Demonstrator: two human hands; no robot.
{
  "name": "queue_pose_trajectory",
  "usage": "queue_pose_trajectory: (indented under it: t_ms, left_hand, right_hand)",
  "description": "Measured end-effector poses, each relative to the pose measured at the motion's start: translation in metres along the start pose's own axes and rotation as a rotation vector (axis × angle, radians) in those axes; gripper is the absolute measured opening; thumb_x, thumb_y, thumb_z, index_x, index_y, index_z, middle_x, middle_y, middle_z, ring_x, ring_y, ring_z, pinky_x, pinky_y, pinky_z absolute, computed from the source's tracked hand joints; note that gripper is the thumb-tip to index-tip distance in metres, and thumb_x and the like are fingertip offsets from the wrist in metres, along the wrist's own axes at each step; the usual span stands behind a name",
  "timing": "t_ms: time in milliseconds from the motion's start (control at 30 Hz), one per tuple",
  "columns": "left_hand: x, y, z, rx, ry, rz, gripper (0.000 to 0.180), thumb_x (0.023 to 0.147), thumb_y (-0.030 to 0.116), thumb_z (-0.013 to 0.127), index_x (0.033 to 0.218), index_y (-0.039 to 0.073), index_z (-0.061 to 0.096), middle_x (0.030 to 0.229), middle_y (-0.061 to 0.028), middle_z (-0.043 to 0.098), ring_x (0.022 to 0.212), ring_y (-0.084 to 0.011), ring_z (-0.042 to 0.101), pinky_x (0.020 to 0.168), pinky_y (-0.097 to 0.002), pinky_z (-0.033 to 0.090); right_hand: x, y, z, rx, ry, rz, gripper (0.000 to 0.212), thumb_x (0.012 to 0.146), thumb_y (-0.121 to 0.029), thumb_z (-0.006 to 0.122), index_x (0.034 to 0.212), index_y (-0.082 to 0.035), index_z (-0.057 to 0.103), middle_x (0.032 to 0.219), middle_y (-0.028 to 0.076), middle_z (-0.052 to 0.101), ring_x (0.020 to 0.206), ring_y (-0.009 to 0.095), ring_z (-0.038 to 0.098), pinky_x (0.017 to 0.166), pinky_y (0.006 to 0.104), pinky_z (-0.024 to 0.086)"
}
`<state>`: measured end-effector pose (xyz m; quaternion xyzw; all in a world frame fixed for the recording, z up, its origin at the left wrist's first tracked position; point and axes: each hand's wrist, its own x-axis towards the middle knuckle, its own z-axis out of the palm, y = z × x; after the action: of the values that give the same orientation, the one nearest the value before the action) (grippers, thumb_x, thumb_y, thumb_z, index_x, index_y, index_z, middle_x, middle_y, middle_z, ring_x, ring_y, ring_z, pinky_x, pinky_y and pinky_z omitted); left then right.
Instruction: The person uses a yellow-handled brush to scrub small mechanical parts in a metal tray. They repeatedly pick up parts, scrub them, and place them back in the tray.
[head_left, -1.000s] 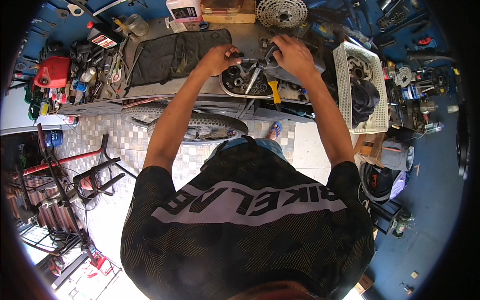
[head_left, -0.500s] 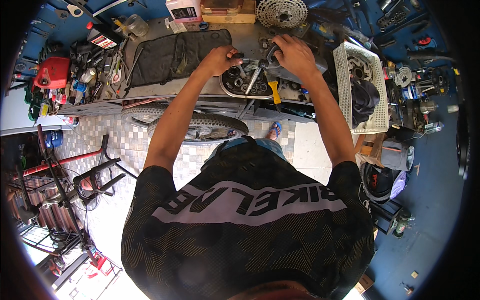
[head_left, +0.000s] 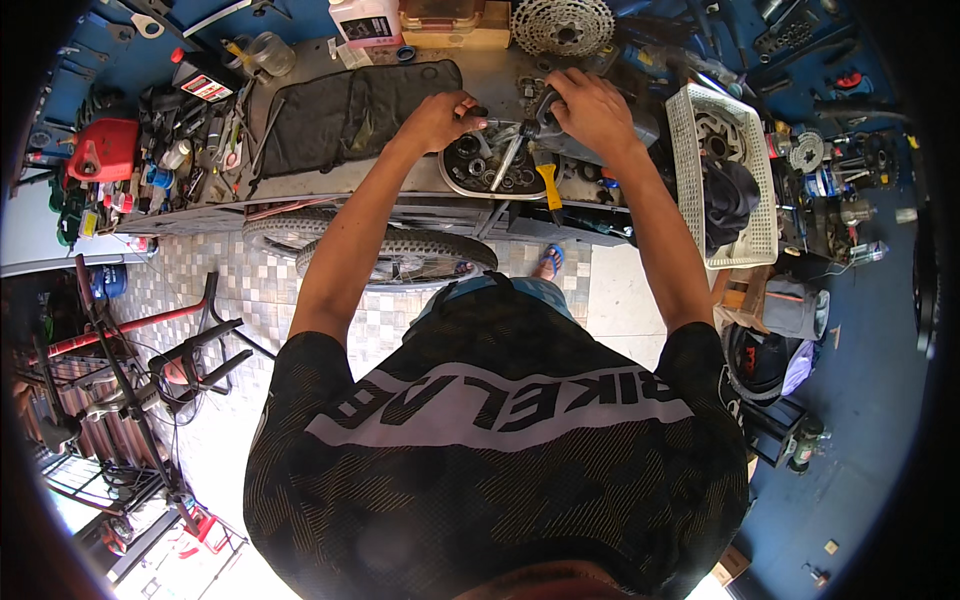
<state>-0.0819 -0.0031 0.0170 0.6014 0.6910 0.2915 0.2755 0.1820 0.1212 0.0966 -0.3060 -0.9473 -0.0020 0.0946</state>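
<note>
My left hand pinches a small black piece between thumb and fingers, above the far left edge of a parts tray. Too little of the piece shows to tell its kind. Curled around the handle of a dark grey plastic jug is my right hand. The jug lies at the right of the tray, partly hidden by that hand and forearm. Dark metal parts sit in the tray, and a shiny ratchet wrench leans across them. A yellow-handled scraper or brush rests at the tray's right edge.
A black tool roll is spread on the workbench at left, near crowded tools and a red can. A large cassette stands at the back. On the right is a white basket with a disc. Bicycle wheels stand below the bench.
Both hands stay almost in place, still on the black piece and the jug. Only slight shifts of the fingers show.
</note>
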Motion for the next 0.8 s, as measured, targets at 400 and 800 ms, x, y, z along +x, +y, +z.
queue_pose_trajectory:
  t_ms: [400,800]
  left_hand:
    - [0.010,0.020,0.000,-0.106,0.019,0.080,0.056,0.093,0.045,0.086,0.118,-0.004,0.072,0.091,-0.0103,0.072,0.085,-0.0189,0.070,0.081,-0.0344,0.057]
    - [0.053,0.059,-0.058,0.064,0.372,0.264,0.045,0.087,0.036,0.092,0.109,0.001,0.074,0.074,-0.0013,0.058,0.070,-0.0132,0.053,0.066,-0.0338,0.048]
  right_hand:
    - [0.002,0.001,-0.005,0.127,0.028,0.059,0.040,0.094,-0.020,0.073,0.133,-0.013,0.065,0.131,0.013,0.070,0.122,0.042,0.067,0.108,0.0525,0.052]
    - [0.070,0.006,0.016,0.633,0.565,0.018,0.028,0.099,-0.017,0.067,0.125,-0.010,0.064,0.111,0.017,0.073,0.104,0.039,0.072,0.089,0.0453,0.056]
